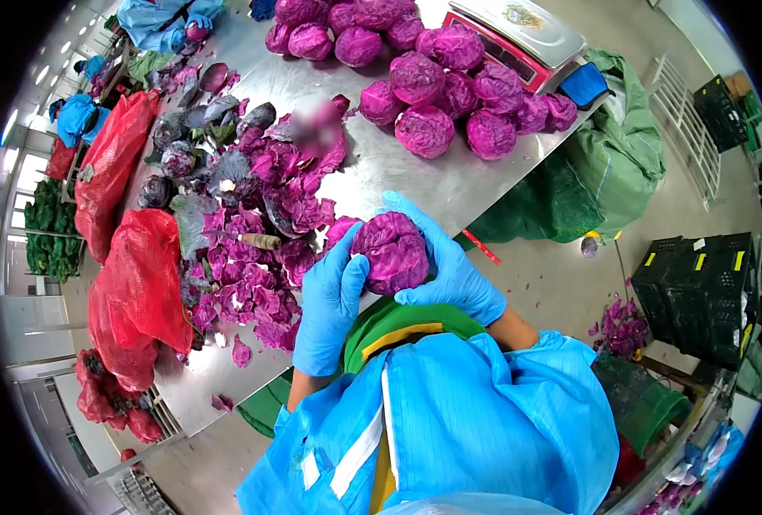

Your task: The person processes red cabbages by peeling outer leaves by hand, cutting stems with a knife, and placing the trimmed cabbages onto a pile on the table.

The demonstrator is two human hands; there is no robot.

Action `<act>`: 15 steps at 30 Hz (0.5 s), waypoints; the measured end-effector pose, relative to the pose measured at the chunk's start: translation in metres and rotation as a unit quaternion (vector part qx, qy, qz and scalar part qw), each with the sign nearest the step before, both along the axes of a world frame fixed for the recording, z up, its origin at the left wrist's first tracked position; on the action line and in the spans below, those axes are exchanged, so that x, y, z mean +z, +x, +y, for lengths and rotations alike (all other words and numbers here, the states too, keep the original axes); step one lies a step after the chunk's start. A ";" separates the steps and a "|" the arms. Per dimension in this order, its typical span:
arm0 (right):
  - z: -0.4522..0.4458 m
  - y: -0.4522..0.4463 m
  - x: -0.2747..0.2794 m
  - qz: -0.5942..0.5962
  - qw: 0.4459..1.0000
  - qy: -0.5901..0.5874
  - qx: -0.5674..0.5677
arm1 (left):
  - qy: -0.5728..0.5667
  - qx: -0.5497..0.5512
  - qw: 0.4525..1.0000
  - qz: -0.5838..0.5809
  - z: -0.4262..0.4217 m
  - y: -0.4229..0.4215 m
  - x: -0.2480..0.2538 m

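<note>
Between my two blue-gloved hands I hold a purple cabbage at the table's near edge. My left hand grips its left side, with the thumb against the leaves. My right hand wraps the right side, fingers behind and thumb below. To the left of my left hand, a knife with a wooden handle lies on a heap of loose purple leaves. A piece of purple leaf shows just beside the left fingers.
Trimmed cabbages are piled across the metal table, near a red scale. Untrimmed heads and red mesh sacks are at left. Black crates stand on the floor at right. Another person's gloved hand is at top left.
</note>
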State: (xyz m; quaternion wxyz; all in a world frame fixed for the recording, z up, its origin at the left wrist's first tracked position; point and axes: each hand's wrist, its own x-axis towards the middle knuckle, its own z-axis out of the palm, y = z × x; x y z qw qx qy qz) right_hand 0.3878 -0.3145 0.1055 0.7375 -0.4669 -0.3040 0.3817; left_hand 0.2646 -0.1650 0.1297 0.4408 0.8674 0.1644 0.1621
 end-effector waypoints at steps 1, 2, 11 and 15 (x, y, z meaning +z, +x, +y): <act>0.000 0.001 0.000 -0.009 1.000 0.002 -0.007 | 0.022 0.004 1.000 0.000 0.000 0.002 -0.005; -0.001 0.002 -0.001 -0.019 1.000 0.005 -0.014 | 0.013 0.011 0.998 -0.068 -0.004 0.008 -0.013; -0.023 0.018 -0.007 -0.343 0.917 -0.108 -0.175 | -0.448 0.167 0.878 0.005 -0.001 0.030 -0.060; -0.025 0.027 -0.014 -0.504 0.851 -0.125 -0.079 | -0.737 0.000 0.673 0.062 -0.023 0.054 -0.060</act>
